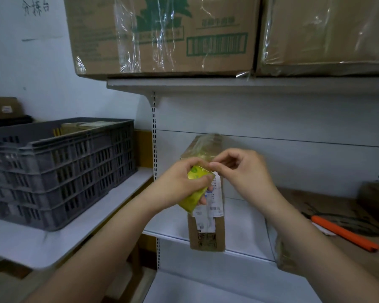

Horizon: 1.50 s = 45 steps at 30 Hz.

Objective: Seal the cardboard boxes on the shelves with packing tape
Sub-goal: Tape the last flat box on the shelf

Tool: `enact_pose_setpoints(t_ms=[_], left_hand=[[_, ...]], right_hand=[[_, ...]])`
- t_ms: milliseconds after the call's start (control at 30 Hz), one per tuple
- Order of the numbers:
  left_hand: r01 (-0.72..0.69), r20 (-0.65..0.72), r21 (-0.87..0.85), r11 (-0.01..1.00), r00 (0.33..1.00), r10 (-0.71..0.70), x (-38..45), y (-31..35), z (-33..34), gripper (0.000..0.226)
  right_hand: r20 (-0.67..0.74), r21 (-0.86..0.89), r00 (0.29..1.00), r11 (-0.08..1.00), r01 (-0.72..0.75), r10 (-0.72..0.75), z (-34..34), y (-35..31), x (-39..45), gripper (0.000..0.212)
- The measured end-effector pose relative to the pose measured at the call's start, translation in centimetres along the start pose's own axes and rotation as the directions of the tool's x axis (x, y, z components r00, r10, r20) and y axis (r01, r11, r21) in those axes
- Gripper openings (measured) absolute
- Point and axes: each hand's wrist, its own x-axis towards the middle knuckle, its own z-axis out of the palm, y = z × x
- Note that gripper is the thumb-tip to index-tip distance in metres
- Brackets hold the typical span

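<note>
The left hand (179,184) curls round a yellow roll of tape (196,189), gripping it from the side. The right hand (243,169) pinches the clear tape end (207,158) between thumb and forefinger, its other fingers loosely bent. Both hands are just above a small cardboard box (206,215) with white labels, which lies on a white metal shelf (245,228). Clear tape already shines across the box's far end. Left of it a grey slatted plastic crate (59,171) stands on a white counter (31,241). Above, two large taped cardboard boxes (162,33) rest on an upper shelf (228,84). An orange-handled tool (344,232) lies at right.
</note>
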Motion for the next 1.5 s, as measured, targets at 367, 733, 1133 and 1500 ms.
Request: enact_pose_setpoints(t_ms=[367, 733, 1133, 1500], left_hand=[[-0.093, 0.015, 0.613, 0.785, 0.994, 0.106, 0.3, 3.3, -3.8, 0.073], [-0.078, 0.013, 0.978, 0.195, 0.949, 0.315, 2.5, -2.0, -11.3, 0.072], [-0.120, 0.041, 0.979, 0.162, 0.904, 0.425, 7.1, -7.6, -11.5, 0.076], [-0.365, 0.226, 0.902, 0.232, 0.855, 0.467, 10.6, -8.6, -7.9, 0.060]], right_hand=[[-0.101, 0.183, 0.963, 0.956, -0.229, 0.250, 0.1, -0.9, 0.9, 0.017], [-0.311, 0.329, 0.868, 0.900, -0.284, 0.388, -1.6, 4.4, 1.1, 0.019], [-0.311, 0.345, 0.842, 0.878, -0.333, 0.442, -0.4, 8.0, 3.0, 0.011], [-0.132, 0.182, 0.855, 0.860, -0.476, 0.501, -0.6, 11.7, 2.9, 0.020]])
